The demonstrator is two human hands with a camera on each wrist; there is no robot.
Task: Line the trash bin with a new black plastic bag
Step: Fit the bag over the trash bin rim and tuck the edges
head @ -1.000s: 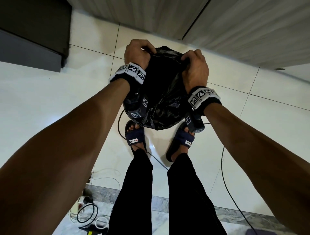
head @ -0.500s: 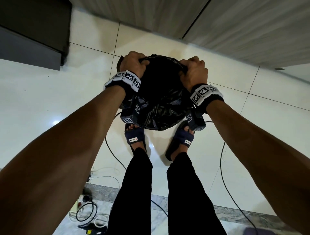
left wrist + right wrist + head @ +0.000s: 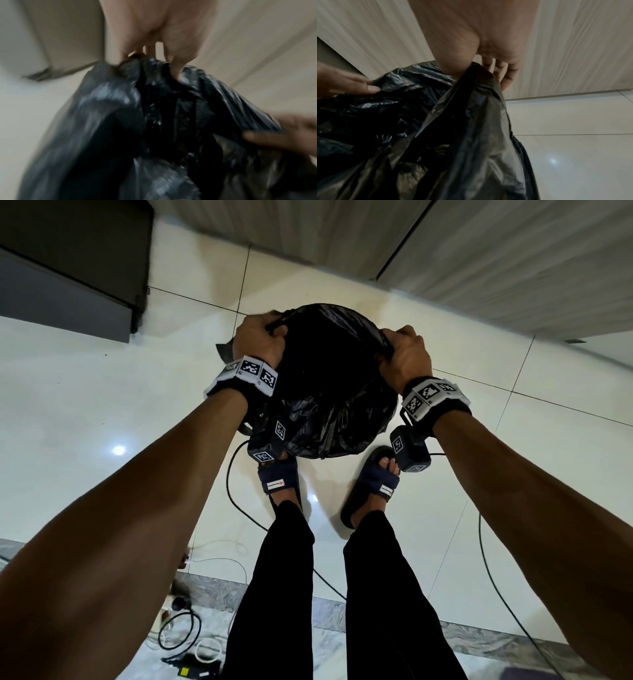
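Above sandals [image 3: 281, 479], black plastic bag [image 3: 329, 392] hangs mouth-up over tiled floor [image 3: 102, 412]. Left hand [image 3: 258, 342] and right hand [image 3: 406, 357] each clench rim, stretching mouth wide. Risks, judged: thin film tearing under hard pull; rim slipping from fists. Trash bin not visible.

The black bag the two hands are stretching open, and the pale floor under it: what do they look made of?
The black bag looks like thin plastic film: crinkled, with glossy grey highlights, bunched where the left hand and right hand grip its rim. The pale floor looks like glazed ceramic or polished stone tile: dark grout lines and a mirror-like light spot; which one is unclear.
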